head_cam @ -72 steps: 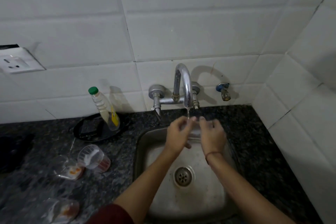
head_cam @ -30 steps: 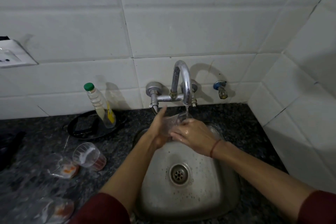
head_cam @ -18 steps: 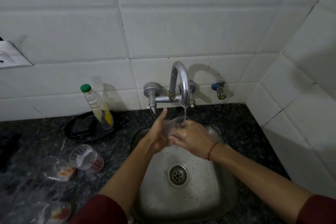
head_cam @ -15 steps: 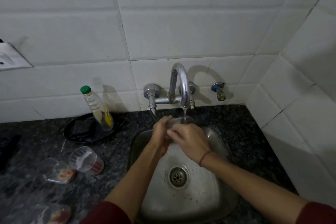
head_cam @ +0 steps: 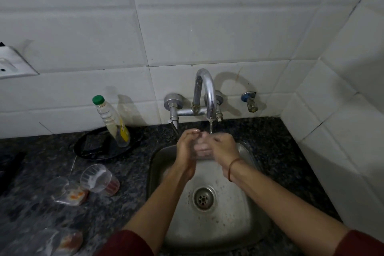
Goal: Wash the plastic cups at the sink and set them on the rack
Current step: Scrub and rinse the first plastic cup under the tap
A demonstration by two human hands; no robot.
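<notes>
**Operator:** How many cups do you count?

**Observer:** Four, as far as I can tell. You hold one clear plastic cup (head_cam: 203, 148) between your hands, over the back of the sink (head_cam: 152, 172) and directly under the spout. Three more lie on the dark stone surface (head_cam: 270, 141) to the left of the sink. A tipped cup (head_cam: 97, 178) lies on its side with red residue at its bottom. Just beside it is a second cup (head_cam: 69, 192) with orange residue. A third cup (head_cam: 62, 241) is near the lower edge, too blurred to describe further.

**Operator:** And my hands?

**Observer:** Both grasp the one cup. Your left hand (head_cam: 187, 147) curls round its left side and your right hand (head_cam: 223, 149) curls round its right side. You wear one band (head_cam: 231, 167) on your right wrist.

**Operator:** Is the water running?

**Observer:** Yes. One thin stream of water (head_cam: 211, 128) falls from the single faucet (head_cam: 204, 91) onto the cup's top, between your fingertips. The sink has one drain (head_cam: 203, 199), nearer you than the cup and uncovered.

**Operator:** Anything else around?

**Observer:** One bottle (head_cam: 111, 122) with a green cap leans against the tiles, standing in one black tray (head_cam: 91, 147). One small tap (head_cam: 250, 102) sits on the wall to the right of the faucet. One socket (head_cam: 12, 64) is at the far left.
</notes>
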